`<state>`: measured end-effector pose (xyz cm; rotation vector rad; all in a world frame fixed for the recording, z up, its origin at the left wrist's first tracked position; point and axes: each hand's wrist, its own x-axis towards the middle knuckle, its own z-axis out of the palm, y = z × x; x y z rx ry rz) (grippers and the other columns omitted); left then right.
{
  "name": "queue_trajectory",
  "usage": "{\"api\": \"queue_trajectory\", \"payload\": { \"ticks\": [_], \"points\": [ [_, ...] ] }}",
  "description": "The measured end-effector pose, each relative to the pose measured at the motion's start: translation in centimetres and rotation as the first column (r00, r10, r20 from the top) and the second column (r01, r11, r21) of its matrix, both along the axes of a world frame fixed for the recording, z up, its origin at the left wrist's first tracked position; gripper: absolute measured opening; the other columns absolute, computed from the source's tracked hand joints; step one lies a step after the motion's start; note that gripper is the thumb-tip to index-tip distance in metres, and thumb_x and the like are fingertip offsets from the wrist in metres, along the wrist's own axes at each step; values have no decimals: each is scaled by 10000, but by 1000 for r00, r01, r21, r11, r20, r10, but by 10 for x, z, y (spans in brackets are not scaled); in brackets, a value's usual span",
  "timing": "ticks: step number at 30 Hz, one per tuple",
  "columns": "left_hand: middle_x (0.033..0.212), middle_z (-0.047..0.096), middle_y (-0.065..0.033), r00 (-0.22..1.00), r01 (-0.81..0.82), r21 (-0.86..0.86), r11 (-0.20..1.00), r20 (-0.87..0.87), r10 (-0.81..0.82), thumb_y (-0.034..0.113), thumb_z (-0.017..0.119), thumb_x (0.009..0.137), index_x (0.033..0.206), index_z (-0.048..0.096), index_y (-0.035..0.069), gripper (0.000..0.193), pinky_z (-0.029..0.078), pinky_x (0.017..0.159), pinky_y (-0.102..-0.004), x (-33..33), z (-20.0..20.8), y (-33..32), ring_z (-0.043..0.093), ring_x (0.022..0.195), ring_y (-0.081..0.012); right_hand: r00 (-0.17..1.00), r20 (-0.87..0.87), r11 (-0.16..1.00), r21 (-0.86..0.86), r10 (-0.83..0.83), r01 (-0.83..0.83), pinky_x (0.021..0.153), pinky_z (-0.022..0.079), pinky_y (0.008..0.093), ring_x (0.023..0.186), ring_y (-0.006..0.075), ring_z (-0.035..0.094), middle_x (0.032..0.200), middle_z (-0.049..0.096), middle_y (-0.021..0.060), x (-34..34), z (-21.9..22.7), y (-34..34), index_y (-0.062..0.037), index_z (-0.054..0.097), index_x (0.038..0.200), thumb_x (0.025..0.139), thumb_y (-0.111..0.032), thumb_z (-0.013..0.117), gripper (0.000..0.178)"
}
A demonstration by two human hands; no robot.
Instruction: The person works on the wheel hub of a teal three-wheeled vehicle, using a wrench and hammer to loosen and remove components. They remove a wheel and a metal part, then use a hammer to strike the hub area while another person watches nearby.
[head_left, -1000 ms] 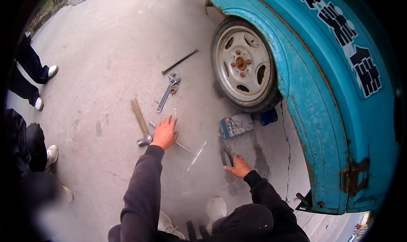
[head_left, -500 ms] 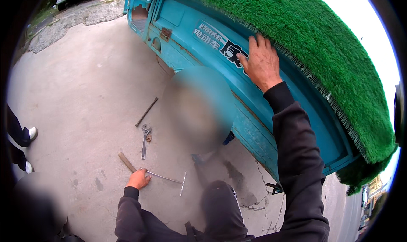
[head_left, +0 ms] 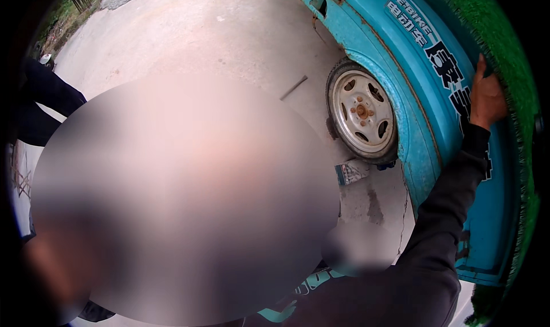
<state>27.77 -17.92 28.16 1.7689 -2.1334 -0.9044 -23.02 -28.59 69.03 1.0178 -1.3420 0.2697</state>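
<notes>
My right hand point(head_left: 488, 101) is raised against the upper side panel of a turquoise cargo vehicle point(head_left: 421, 109). It touches the panel just under the fringe of green artificial turf point(head_left: 513, 52). The thumb stands out straight; the other fingers are partly hidden near the turf edge. A large blurred patch covers the lower left and middle, so my left hand is hidden there. Below the panel sits the vehicle's wheel point(head_left: 362, 112), with a pale rim and rusty nuts. A dark metal bar point(head_left: 294, 87) lies on the concrete left of the wheel.
A flat, printed packet or piece of card point(head_left: 350, 172) lies on the ground at the foot of the wheel. Another person's dark-trousered legs point(head_left: 51, 101) show at the far left. A crack point(head_left: 404, 212) runs through the concrete near my right arm.
My view has turned, bringing the vehicle further right and the wheel out of the blur. My right hand stays at the panel. My left hand, the hammer-like tool, T-shaped rod and adjustable wrench are now hidden.
</notes>
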Motion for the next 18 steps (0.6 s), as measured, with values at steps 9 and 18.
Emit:
{"api": "queue_trajectory", "payload": {
  "ticks": [9, 18],
  "points": [
    [1281, 592, -190, 985, 140, -412, 900, 146, -87, 191, 670, 915, 1316, 528, 33, 454, 523, 921, -433, -40, 230, -152, 629, 1075, -365, 988, 39, 982, -110, -150, 153, 926, 494, 479, 1097, 324, 634, 1276, 648, 98, 16, -24, -20, -105, 648, 1281, 838, -646, 680, 700],
    [1355, 541, -146, 864, 267, -916, 298, 91, -496, 153, 681, 898, 1319, 525, 54, 460, 470, 995, -439, -201, 374, -296, 536, 1217, -362, 983, 141, 982, -125, -120, 138, 1058, 394, 526, 1267, 355, 535, 1387, 574, 121, 7, -35, -24, -111, 596, 1349, 806, -589, 749, 739]
  ]
}}
